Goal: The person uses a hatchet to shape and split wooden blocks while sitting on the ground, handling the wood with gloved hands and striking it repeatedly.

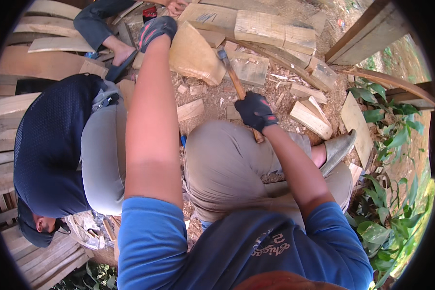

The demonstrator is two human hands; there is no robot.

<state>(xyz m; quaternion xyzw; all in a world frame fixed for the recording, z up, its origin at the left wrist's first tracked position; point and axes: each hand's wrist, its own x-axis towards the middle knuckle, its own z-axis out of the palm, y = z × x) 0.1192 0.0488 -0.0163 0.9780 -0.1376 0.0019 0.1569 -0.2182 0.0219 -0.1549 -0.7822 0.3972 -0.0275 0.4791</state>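
In a black glove with red marks, my left hand (157, 32) is closed at the upper left edge of a broad, pale wooden slab (195, 54); its fingertips are partly hidden. My right hand (256, 111), gloved the same way, is wrapped round the wooden handle of a hammer (233, 77). The hammer's small dark metal head points up and away, close to the slab's right edge but apart from it. The handle's butt end shows below my right hand, above my bent knee.
Wood blocks (261, 28) lie beyond the slab, among chips and shavings. A person in a dark shirt (58, 145) bends close on my left; another person's leg (94, 24) is at the far left. Boards (38, 63) are stacked there. Leafy plants (386, 212) grow on the right.
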